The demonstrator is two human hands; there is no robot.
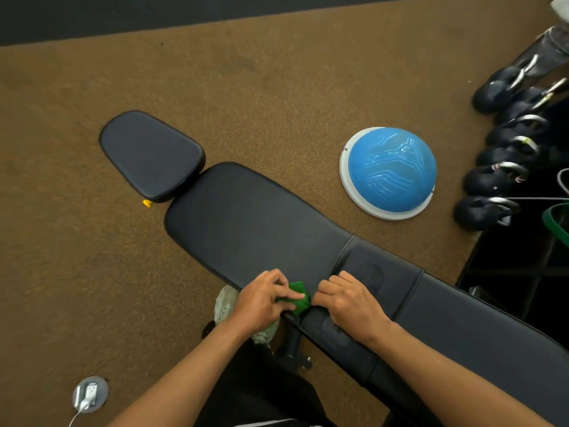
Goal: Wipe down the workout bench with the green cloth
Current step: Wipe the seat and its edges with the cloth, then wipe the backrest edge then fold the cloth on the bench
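Left hand (264, 300) grip pinches bunched green cloth (298, 294) on workout bench (246, 223) stretching upper-left to lower-right; right hand (349, 300) rests clenched alongside.

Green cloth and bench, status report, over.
Left hand pinches crumpled green cloth on black padded workout bench, near edge. Right hand curled, resting on bench beside it, holding nothing. Blue dome balance trainer on floor, clear of bench.

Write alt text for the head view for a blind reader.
A person's left hand holds a bunched green cloth on the near edge of a black workout bench, the right hand resting curled beside it. A blue balance dome and kettlebells sit on the brown floor.
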